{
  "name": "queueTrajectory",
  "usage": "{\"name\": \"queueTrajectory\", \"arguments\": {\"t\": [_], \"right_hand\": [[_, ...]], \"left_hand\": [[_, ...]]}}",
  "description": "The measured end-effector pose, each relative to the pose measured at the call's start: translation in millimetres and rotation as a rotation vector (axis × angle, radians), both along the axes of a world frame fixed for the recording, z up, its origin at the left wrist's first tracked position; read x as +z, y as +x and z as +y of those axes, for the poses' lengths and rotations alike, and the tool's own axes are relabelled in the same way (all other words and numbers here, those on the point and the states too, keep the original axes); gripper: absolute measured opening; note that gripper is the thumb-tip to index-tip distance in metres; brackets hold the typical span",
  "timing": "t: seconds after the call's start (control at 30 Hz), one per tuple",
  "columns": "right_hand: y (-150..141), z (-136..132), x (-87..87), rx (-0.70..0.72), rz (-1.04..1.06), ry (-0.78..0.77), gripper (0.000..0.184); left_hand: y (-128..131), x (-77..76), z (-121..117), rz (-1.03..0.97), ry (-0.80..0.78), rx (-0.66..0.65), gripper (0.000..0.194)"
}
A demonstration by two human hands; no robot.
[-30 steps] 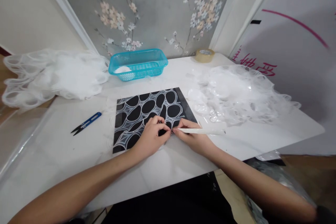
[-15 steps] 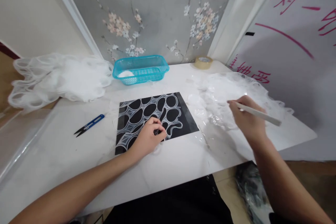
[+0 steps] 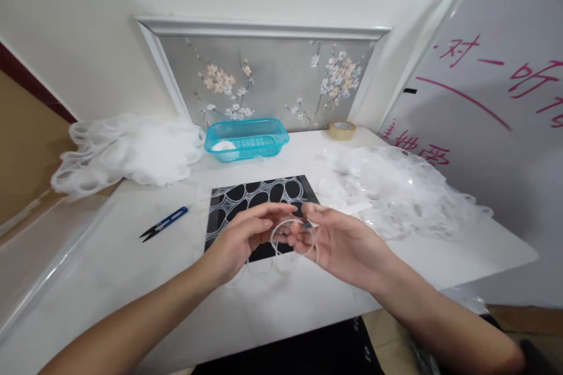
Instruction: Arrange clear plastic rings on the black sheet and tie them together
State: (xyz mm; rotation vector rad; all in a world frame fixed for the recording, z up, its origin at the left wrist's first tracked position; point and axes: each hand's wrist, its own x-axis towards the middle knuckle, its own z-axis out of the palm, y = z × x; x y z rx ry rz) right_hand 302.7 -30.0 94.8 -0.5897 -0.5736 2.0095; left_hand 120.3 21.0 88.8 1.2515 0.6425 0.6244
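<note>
Both hands are raised above the white table (image 3: 109, 258), just in front of the black mat (image 3: 259, 196) covered with a web of white rings. Between them hangs a thin translucent ring (image 3: 292, 234). My right hand (image 3: 338, 243) pinches the ring at its top right with thumb and forefinger. My left hand (image 3: 241, 237) faces it with fingers stretched toward the ring's left edge, touching or nearly touching it. The white stick seen before is not in view.
A heap of clear rings (image 3: 396, 190) lies right of the mat, another white heap (image 3: 132, 149) at the back left. A turquoise basket (image 3: 247, 139) and a tape roll (image 3: 342, 129) stand by the wall. Blue snips (image 3: 163, 224) lie left of the mat.
My right hand went to the right heap holding the white stick, then came back without it, pinching a single ring. My left hand lifted off the mat. The camera tilted up.
</note>
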Motion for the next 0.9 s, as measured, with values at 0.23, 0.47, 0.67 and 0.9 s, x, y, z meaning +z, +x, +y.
{"name": "queueTrajectory", "arguments": {"t": [0.23,0.47,0.67,0.9], "right_hand": [[-28.3,8.4,27.9,0.135,0.154,0.091,0.007],[-40.3,18.0,44.2,0.177,0.087,0.266,0.016],[-29.3,18.2,49.3,0.114,0.04,0.402,0.013],[-31.3,2.0,48.6,0.031,-0.258,0.898,0.015]], "left_hand": [[-15.7,23.8,-7.0,-0.108,-0.119,0.047,0.03],[-27.1,29.8,-0.7,0.014,0.147,0.2,0.015],[-44.2,50.7,-4.9,-0.154,0.267,0.321,0.009],[-50.7,50.5,-22.2,-0.192,0.686,0.353,0.021]]}}
